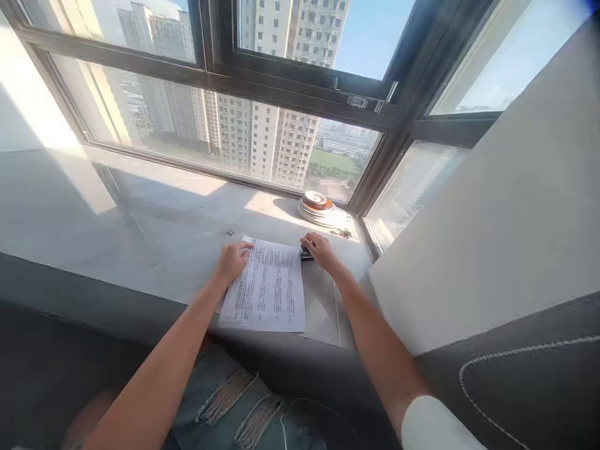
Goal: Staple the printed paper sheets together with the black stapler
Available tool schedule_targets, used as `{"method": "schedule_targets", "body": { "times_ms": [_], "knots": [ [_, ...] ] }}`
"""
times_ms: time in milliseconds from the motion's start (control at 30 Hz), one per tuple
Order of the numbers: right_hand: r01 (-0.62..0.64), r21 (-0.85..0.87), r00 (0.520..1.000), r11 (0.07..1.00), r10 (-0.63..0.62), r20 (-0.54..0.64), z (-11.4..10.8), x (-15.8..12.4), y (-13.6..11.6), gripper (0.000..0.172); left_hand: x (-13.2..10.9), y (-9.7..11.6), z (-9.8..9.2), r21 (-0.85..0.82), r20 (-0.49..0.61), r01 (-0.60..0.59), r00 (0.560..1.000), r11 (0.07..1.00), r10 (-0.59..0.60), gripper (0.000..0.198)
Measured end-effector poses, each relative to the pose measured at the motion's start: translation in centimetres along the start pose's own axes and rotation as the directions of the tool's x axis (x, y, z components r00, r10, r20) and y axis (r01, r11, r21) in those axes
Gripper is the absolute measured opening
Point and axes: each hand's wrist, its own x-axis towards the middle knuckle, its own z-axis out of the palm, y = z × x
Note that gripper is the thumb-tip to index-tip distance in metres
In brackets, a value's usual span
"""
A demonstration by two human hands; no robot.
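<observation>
A thin stack of printed paper sheets lies on the pale window sill in front of me. My left hand rests on the stack's upper left corner, its fingers curled down onto the paper. My right hand sits just past the stack's upper right corner, closed over a small dark object that looks like a stapler; most of that object is hidden under the fingers.
A round stack of plates or tape rolls stands in the far right corner of the sill, with small dark bits beside it. A tiny metal item lies left of the papers. A white wall rises on the right.
</observation>
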Motion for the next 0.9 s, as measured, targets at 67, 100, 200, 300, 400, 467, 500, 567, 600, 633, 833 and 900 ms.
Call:
{"method": "schedule_targets", "body": {
  "times_ms": [67, 100, 200, 300, 400, 467, 500, 567, 600, 633, 833, 900],
  "knots": [
    [0.115, 0.024, 0.986, 0.993, -0.117, 0.119, -1.3, -1.2, 1.1, 0.024, 0.4, 0.1, 0.4, 0.027, 0.0, 0.021, 1.0, 0.999, -0.021, 0.037],
    [0.131, 0.021, 0.98, 0.991, -0.132, 0.146, -1.8, -1.7, 1.6, 0.026, 0.7, 0.2, 0.6, 0.043, 0.002, 0.025, 1.0, 0.999, -0.025, 0.037],
    [-0.01, -0.084, 0.995, 0.996, 0.018, 0.094, -2.4, -2.5, 2.0, 0.028, 1.4, 0.6, 1.2, 0.107, 0.014, 0.017, 1.0, 0.994, -0.019, 0.036],
    [-0.243, -0.133, 0.955, 0.961, 0.213, -0.208, -2.0, -2.1, 0.7, 0.015, 2.2, 1.0, 1.7, 0.163, 0.062, -0.024, 0.998, 0.986, 0.014, 0.035],
    [-0.206, -0.041, 0.914, 0.978, 0.177, -0.364, -1.0, -1.3, -2.0, 0.015, 2.9, 1.0, 2.0, 0.159, 0.069, -0.029, 0.997, 0.987, 0.018, 0.034],
    [-0.15, 0.018, 0.947, 0.989, 0.149, -0.284, 0.4, -0.9, -4.0, 0.015, 3.2, 0.7, 2.0, 0.114, 0.037, -0.047, 0.998, 0.992, 0.043, 0.035],
    [-0.146, 0.047, 0.961, 0.988, 0.153, -0.231, 1.3, -0.8, -4.8, 0.014, 3.2, 0.6, 1.9, 0.091, 0.018, -0.054, 0.998, 0.994, 0.053, 0.035],
    [-0.138, 0.08, 0.975, 0.987, 0.15, -0.162, 3.1, -0.7, -6.1, 0.013, 3.2, 0.4, 1.7, 0.064, -0.014, -0.061, 0.998, 0.996, 0.062, 0.037],
    [-0.13, 0.086, 0.98, 0.988, 0.141, -0.141, 3.9, -0.7, -6.4, 0.014, 3.1, 0.4, 1.6, 0.062, -0.023, -0.058, 0.998, 0.996, 0.06, 0.037],
    [-0.117, 0.087, 0.984, 0.989, 0.127, -0.126, 4.6, -0.7, -6.5, 0.016, 3.0, 0.4, 1.5, 0.067, -0.028, -0.05, 0.998, 0.997, 0.052, 0.037],
    [-0.011, 0.214, 1.0, 0.977, 0.007, 0.019, 4.5, -0.4, -4.8, 0.028, 2.4, 0.9, 1.8, 0.153, -0.037, -0.003, 0.999, 0.988, 0.009, 0.029],
    [-0.019, 0.352, 0.995, 0.936, -0.018, 0.103, 3.5, -0.5, -3.6, 0.034, 2.3, 0.9, 2.0, 0.195, -0.057, -0.044, 0.997, 0.98, 0.057, 0.026]
  ]
}}
